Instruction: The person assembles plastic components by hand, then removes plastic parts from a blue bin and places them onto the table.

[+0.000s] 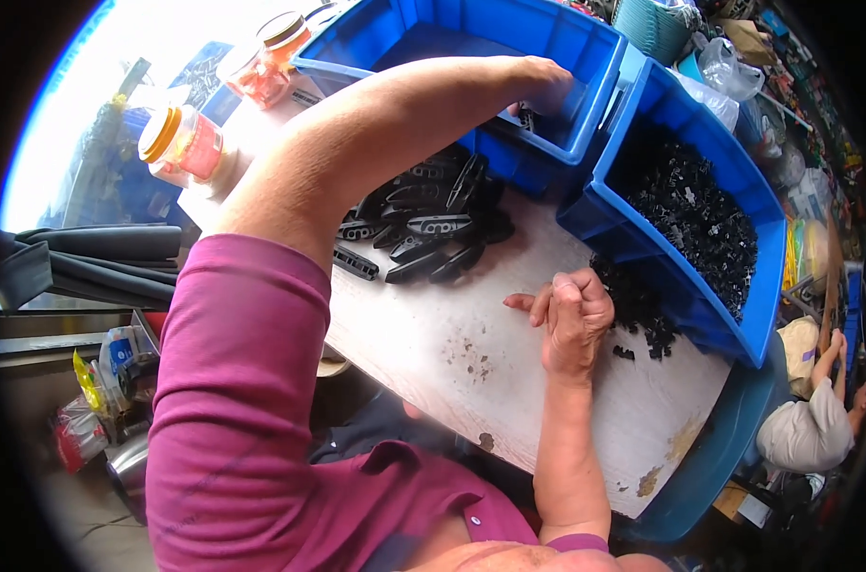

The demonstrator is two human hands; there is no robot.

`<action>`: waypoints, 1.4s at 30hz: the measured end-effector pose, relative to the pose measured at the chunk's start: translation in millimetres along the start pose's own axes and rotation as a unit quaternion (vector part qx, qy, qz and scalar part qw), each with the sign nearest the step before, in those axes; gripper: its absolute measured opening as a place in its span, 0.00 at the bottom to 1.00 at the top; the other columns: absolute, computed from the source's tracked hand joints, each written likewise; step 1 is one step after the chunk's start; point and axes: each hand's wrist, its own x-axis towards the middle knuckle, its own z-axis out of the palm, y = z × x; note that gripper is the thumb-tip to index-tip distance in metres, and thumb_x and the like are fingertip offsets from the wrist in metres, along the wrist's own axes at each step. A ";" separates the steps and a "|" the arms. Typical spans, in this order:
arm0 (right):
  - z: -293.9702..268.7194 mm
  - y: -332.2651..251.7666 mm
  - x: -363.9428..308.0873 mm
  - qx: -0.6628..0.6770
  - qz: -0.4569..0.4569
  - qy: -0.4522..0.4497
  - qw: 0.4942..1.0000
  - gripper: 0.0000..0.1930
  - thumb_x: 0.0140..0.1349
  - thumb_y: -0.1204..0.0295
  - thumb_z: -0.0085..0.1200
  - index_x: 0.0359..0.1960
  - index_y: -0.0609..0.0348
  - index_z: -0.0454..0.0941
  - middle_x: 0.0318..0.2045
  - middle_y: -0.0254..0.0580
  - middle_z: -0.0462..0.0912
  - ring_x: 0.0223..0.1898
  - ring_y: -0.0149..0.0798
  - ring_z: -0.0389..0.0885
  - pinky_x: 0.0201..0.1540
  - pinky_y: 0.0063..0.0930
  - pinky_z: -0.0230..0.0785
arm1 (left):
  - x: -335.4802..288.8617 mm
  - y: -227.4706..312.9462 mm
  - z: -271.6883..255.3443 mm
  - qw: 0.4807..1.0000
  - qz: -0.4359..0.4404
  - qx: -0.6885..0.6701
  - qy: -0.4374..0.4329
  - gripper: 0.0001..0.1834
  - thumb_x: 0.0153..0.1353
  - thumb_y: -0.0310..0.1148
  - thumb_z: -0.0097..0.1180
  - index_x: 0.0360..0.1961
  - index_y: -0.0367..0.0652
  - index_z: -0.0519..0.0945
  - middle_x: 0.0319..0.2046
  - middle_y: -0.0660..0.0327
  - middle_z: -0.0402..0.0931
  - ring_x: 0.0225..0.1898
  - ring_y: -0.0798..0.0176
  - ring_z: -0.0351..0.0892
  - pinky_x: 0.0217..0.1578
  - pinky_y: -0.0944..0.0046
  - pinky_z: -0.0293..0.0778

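Note:
My left arm stretches across the table, and my left hand [545,86] is inside the blue bin [593,71] at the back. Motion blurs its fingers, and a small dark part [525,116] shows just beneath them; whether they grip it I cannot tell. Above the table's right half is my right hand [578,324], its fingers curled in with the thumb against them; what they hold, if anything, is hidden. Under my left forearm lies a pile of long black plastic parts [440,224], some with grey slotted insides. Beside my right hand, small black pieces [648,319] are heaped on the tabletop [423,329].
A second blue bin [676,253], full of small black pieces, stands at the right. Jars with orange lids [180,143] sit at the back left. A teal tub [686,496] adjoins the table's right edge. Another person [810,424] is at the far right.

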 end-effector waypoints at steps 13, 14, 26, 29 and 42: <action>3.9 -1.1 -0.7 -0.030 -0.006 0.019 0.999 0.13 0.65 0.74 0.46 0.21 0.55 0.63 0.10 0.27 0.59 0.13 0.24 0.61 0.30 0.43 0.83 | -37.5 -12.0 -8.9 0.982 0.024 -0.148 -0.116 0.29 0.61 0.40 0.52 0.65 0.56 0.67 0.56 0.53 0.75 0.51 0.50 0.80 0.46 0.47 0.82; 2.7 -2.0 -0.6 -0.036 0.008 0.006 0.999 0.12 0.65 0.74 0.46 0.21 0.55 0.63 0.10 0.28 0.59 0.13 0.24 0.61 0.30 0.43 0.83 | -39.8 -10.2 -10.0 0.982 0.024 -0.147 -0.116 0.29 0.61 0.40 0.52 0.65 0.56 0.67 0.56 0.53 0.75 0.51 0.50 0.80 0.46 0.47 0.82; 2.0 0.5 -0.7 -0.014 0.003 -0.008 1.000 0.13 0.65 0.72 0.49 0.21 0.57 0.66 0.12 0.30 0.66 0.15 0.22 0.63 0.30 0.37 0.83 | -38.1 -5.9 -8.5 0.952 0.069 -0.063 -0.290 0.23 0.59 0.43 0.56 0.55 0.48 0.76 0.44 0.54 0.80 0.41 0.53 0.83 0.39 0.54 0.83; 1.5 -3.0 -3.3 -0.015 0.009 -0.002 1.000 0.13 0.65 0.72 0.49 0.21 0.57 0.66 0.13 0.30 0.67 0.15 0.22 0.64 0.30 0.37 0.83 | -46.2 -7.2 -11.1 0.966 0.041 -0.034 -0.254 0.19 0.58 0.43 0.58 0.49 0.49 0.80 0.38 0.55 0.81 0.36 0.55 0.83 0.36 0.57 0.83; -0.6 1.7 -1.5 -0.021 -0.008 -0.025 0.999 0.12 0.65 0.73 0.48 0.21 0.59 0.66 0.15 0.30 0.67 0.15 0.22 0.66 0.31 0.39 0.83 | -66.5 -125.9 -0.7 0.991 -0.077 0.110 0.011 0.12 0.53 0.31 0.58 0.39 0.40 0.84 0.35 0.54 0.83 0.37 0.52 0.83 0.33 0.54 0.78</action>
